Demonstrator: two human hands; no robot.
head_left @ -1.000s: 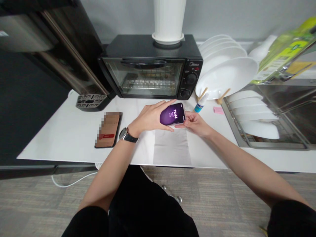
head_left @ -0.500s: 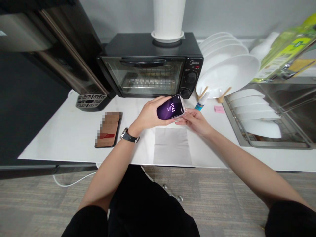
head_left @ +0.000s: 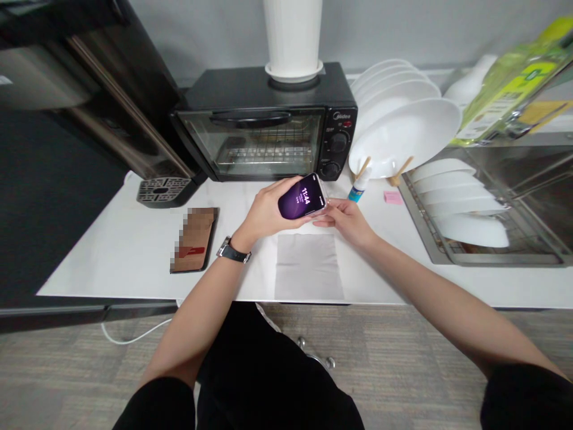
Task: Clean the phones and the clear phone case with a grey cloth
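A phone [head_left: 301,200] with a lit purple lock screen lies in my left hand [head_left: 262,215], whose fingers and thumb wrap round its sides. My right hand [head_left: 351,222] pinches a clear phone case [head_left: 325,203] at the phone's right end, just above the counter. How far the case covers the phone is hidden. Below the hands, a thin grey cloth [head_left: 308,267] lies flat at the counter's front edge. A small spray bottle [head_left: 357,190] with a blue label stands just beyond my right hand.
A black toaster oven [head_left: 268,140] bears a white pot [head_left: 293,42]. White plates [head_left: 407,134] stand upright at the right, beside a metal dish rack [head_left: 447,257]. To the left are a brown-faced flat object [head_left: 194,239] and a dispenser's drip tray [head_left: 163,190]. A pink note [head_left: 393,197] lies near the rack.
The whole view has shifted slightly, so most things appear a little further left. Both hands keep the same grip on the phone and its case.
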